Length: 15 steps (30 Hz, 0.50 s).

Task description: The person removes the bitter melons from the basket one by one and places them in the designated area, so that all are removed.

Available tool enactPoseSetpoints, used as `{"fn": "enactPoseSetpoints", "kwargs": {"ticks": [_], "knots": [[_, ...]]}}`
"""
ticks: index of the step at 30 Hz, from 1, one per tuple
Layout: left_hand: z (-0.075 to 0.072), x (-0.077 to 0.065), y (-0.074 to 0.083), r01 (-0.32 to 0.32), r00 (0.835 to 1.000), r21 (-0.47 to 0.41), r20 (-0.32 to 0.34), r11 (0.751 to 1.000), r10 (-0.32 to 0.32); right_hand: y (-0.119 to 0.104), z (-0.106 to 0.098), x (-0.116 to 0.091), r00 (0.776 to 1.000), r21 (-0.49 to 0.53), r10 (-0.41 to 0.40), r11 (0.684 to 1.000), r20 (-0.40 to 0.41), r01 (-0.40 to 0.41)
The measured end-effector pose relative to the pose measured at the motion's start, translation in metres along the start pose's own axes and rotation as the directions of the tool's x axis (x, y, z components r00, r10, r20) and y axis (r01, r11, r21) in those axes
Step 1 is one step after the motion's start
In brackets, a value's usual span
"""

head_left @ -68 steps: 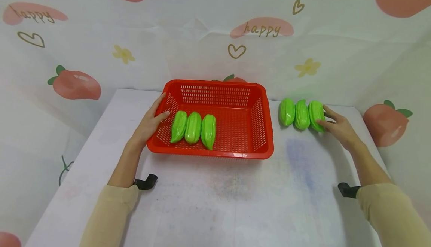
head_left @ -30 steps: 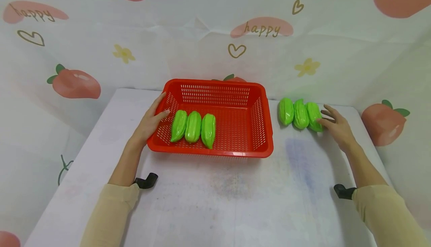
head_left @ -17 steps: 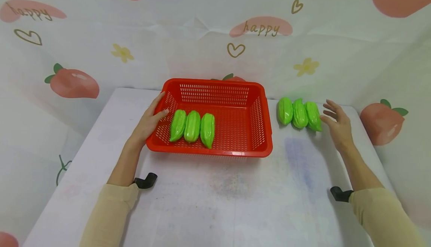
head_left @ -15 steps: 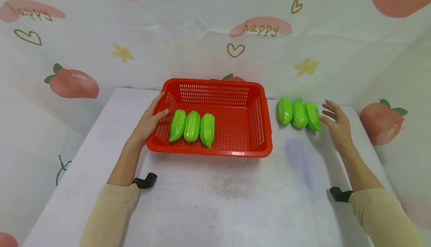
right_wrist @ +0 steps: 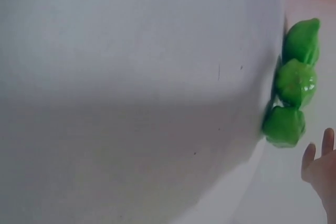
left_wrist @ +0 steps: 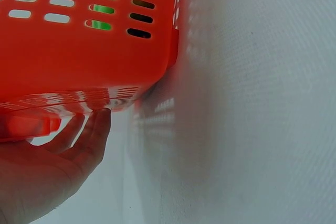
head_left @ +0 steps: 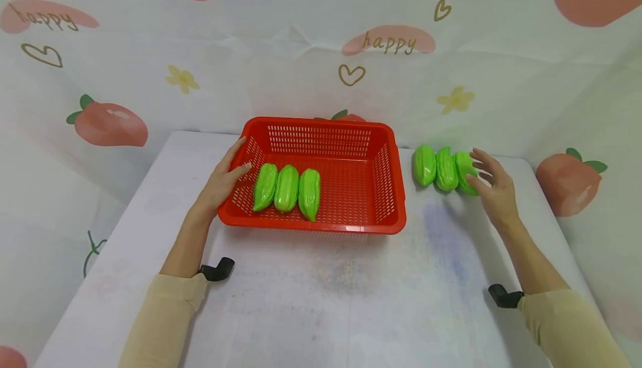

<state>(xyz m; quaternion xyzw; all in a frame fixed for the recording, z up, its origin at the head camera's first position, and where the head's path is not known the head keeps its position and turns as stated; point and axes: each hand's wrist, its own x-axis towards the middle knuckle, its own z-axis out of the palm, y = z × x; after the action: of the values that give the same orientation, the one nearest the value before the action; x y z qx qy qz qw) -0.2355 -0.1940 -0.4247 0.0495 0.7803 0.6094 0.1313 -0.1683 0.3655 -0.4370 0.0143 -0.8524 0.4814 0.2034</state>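
Observation:
A red plastic basket (head_left: 311, 227) with slotted walls stands at the table's middle back, holding three glossy green ridged fruits (head_left: 287, 189) in its left half. My left hand (head_left: 218, 189) grips its left rim, thumb over the edge; in the left wrist view the fingers (left_wrist: 97, 140) press against the outer wall. Three similar green fruits lie side by side right of the basket: a left one (head_left: 424, 165), a middle one (head_left: 447, 170) and a right one (head_left: 463, 174). Beside the right one hovers my right hand (head_left: 496, 192), fingers spread and relaxed, partly covering it from above.
A white, stained table (head_left: 351, 301) lies under everything. Behind and beside it hangs a white cloth (head_left: 296, 83) printed with peaches, hearts and flowers. Each wrist wears a black mount, the left one (head_left: 219, 269) and the right one (head_left: 504, 296).
My right hand has let go of the rightmost green fruit, drawn back to the right, then come a little left over it again. That fruit sits closer to its neighbour. The left hand has stayed put.

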Motion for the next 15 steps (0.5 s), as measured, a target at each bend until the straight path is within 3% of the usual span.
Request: {"fn": "enactPoseSetpoints", "kwargs": {"ticks": [11,15], "knots": [[0.000,0.000,0.000,-0.001,1.000,-0.002,-0.001,1.000,0.001,-0.018,0.011,0.000,0.998,0.182,-0.061,0.981,-0.010,0.061],[0.001,-0.001,0.002,-0.011,1.000,0.003,-0.002,1.000,0.011,-0.027,0.017,0.000,0.997,0.320,-0.071,0.945,0.004,0.066]]}}
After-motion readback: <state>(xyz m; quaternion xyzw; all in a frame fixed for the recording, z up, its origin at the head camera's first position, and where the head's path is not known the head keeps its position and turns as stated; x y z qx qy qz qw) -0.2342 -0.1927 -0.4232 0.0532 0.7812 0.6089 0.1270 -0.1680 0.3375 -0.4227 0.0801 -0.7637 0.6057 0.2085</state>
